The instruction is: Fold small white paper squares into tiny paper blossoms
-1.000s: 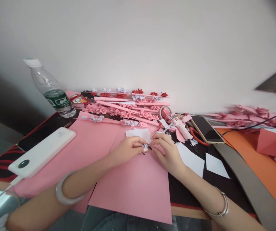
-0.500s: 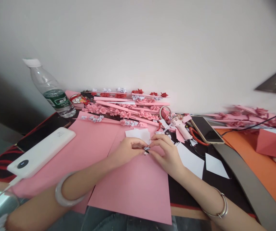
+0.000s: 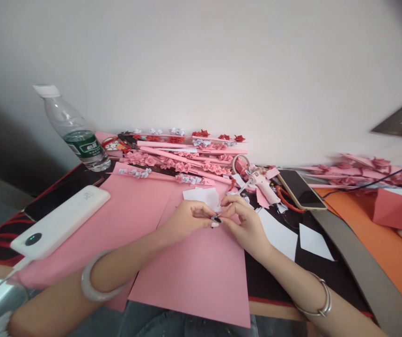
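A small folded piece of white paper (image 3: 215,218) is pinched between both hands in the middle, mostly covered by fingertips. My left hand (image 3: 194,216) grips it from the left with thumb and forefinger. From the right, my right hand (image 3: 243,220) closes thumb and fingers on its other side. Both hands are just above pink paper sheets (image 3: 201,271). White paper squares (image 3: 201,196) lie just behind the fingers. A pink glue gun (image 3: 264,186) rests behind my right hand.
Paper flowers on pink rolled stems (image 3: 186,161) line the wall. At left stand a water bottle (image 3: 81,135) and a white power bank (image 3: 62,222) with a cable. A phone (image 3: 302,188), white sheets (image 3: 278,232) and orange paper (image 3: 379,234) lie to the right.
My fingertips have shifted slightly around the small folded paper, and my right hand has moved a touch to the right. A green light now shows on the power bank.
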Motion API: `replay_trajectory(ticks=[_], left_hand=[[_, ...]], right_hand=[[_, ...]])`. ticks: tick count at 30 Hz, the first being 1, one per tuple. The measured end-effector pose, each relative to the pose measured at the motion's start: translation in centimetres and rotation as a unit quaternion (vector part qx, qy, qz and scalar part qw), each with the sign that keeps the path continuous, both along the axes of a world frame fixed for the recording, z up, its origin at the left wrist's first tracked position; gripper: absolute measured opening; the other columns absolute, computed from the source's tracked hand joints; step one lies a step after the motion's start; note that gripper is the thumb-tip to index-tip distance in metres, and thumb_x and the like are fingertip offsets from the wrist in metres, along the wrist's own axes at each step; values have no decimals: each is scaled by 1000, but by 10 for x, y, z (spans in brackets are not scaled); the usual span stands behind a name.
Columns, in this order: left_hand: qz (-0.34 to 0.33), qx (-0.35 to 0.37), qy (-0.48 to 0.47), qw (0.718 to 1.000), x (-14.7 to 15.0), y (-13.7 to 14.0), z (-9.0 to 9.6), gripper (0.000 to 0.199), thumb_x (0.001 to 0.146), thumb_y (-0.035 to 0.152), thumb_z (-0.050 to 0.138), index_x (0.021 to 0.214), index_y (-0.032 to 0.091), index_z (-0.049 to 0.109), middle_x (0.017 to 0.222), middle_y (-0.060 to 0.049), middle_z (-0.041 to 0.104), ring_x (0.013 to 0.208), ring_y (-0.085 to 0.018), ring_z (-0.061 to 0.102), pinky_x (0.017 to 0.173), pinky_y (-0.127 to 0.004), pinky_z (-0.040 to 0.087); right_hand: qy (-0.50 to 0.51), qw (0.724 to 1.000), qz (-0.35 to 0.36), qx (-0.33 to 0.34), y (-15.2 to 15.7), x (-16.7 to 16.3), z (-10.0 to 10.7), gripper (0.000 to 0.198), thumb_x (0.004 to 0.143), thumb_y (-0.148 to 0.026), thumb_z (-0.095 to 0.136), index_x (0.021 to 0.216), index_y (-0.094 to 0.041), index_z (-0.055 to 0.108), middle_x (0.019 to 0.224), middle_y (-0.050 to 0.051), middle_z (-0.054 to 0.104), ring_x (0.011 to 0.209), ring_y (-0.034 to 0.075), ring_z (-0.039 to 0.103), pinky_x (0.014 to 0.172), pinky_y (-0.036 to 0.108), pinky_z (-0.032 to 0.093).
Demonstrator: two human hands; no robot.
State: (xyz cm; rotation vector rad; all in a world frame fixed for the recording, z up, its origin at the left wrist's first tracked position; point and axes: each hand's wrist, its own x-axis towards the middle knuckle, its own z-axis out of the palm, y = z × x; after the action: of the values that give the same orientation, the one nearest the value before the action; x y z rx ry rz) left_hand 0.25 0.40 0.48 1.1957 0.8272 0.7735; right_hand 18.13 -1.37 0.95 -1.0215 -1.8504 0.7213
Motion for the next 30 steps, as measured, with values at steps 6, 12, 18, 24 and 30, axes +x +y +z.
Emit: replay_trajectory(ticks=[6, 12, 18, 24, 30], left_hand=[[4, -18, 6, 1000, 1, 1, -2, 17, 57, 12, 73, 72, 12, 66, 73, -3, 70, 70, -15, 63, 72, -29, 48], [5, -17, 24, 1000, 2, 1, -3, 15, 56, 12, 74, 69, 12, 66, 70, -3, 70, 67, -15, 63, 69, -27, 47], [8, -19, 30, 999, 2, 1, 0, 14, 57, 12, 73, 69, 12, 66, 68, -3, 70, 66, -14, 63, 66, -25, 46], [0, -13, 30, 999, 2, 2, -3, 14, 57, 12, 73, 69, 12, 66, 69, -3, 70, 66, -14, 63, 68, -25, 47], [2, -15, 38, 999, 1, 2, -1, 14, 57, 12, 73, 69, 11, 66, 69, -4, 70, 67, -15, 64, 69, -27, 48]], right_hand=[[-3, 1000, -1, -8, 0, 1, 2, 16, 76, -7, 59, 68, -19, 54, 95, 4, 51, 94, 17, 51, 87, 33, 36], [14, 997, 23, -74, 3, 2, -4, 13, 79, -12, 58, 67, -18, 55, 94, 4, 49, 93, 17, 51, 85, 32, 36], [40, 993, 16, -106, 4, 1, -8, 12, 79, -18, 59, 69, -19, 54, 91, 4, 50, 91, 17, 51, 78, 30, 39], [51, 989, 34, -132, 6, 1, -7, 16, 80, -26, 59, 67, -18, 53, 89, 4, 49, 86, 17, 50, 75, 30, 39], [41, 985, 58, -158, 8, 3, -7, 25, 82, -35, 56, 65, -17, 52, 82, 3, 49, 78, 15, 49, 73, 30, 37]])
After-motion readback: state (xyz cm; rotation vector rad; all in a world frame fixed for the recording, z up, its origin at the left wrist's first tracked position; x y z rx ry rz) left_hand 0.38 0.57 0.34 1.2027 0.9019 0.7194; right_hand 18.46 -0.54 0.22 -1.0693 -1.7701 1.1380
